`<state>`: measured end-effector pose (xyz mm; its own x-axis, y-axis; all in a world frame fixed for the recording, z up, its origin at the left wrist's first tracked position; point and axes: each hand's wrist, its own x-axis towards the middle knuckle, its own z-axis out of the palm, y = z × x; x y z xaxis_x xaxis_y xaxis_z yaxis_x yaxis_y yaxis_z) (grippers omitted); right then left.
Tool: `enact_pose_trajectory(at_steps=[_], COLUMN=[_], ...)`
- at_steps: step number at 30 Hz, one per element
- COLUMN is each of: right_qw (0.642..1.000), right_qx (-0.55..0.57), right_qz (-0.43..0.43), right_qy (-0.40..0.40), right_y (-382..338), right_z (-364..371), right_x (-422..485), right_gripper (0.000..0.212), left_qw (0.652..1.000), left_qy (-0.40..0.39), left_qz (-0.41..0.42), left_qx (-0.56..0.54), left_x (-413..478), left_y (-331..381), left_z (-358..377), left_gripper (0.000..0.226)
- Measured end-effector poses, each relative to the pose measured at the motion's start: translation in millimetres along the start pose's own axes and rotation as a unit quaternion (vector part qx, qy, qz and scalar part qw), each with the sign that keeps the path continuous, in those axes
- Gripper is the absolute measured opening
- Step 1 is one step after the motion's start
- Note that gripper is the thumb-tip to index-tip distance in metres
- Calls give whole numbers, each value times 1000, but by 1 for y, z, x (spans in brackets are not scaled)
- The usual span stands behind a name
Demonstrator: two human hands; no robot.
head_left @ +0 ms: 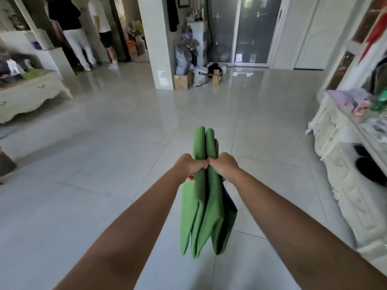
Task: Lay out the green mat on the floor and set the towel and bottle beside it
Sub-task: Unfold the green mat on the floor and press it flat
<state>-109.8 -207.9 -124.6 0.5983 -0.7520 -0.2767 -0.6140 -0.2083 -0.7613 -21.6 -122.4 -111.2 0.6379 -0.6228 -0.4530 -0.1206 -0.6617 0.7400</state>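
In the upper left of the frame two people (83,32) stand in a doorway, well apart from the work; below them a pale carved table (31,95) sits at the left edge. At centre, the left hand (188,165) is clenched in a fist around the left side of the folded green mat (206,210), and just beside it, knuckles touching, the right hand (225,165) is clenched on the mat's right side. The mat is held in the air above the glossy tiled floor (104,185), its concertina folds hanging down between the forearms, with a few fold tops standing up above the fists. At the right edge stands a white ornate cabinet (345,174). No towel or bottle can be picked out with any certainty.

Laying out has not begun, I judge. With both fists bunched together, the folds could drop unevenly and land twisted. The cabinet is near on the right, so a wide fling might catch it, and on tiles this shiny the mat may well skid.
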Motion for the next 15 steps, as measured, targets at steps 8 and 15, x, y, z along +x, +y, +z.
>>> enact_pose_trajectory(at_steps=[8, 15], right_qw=[997, 996], right_qx=[49, 43], right_qz=[52, 78], right_qy=[29, 28], right_y=[-45, -81], right_z=[38, 77], right_x=[126, 246], right_gripper=[27, 20], left_qw=[998, 997], left_qy=[-28, -62], left_qz=[29, 18], left_qx=[40, 32], left_x=[148, 277], left_y=[15, 18], left_z=[-57, -104], left_gripper=[26, 33])
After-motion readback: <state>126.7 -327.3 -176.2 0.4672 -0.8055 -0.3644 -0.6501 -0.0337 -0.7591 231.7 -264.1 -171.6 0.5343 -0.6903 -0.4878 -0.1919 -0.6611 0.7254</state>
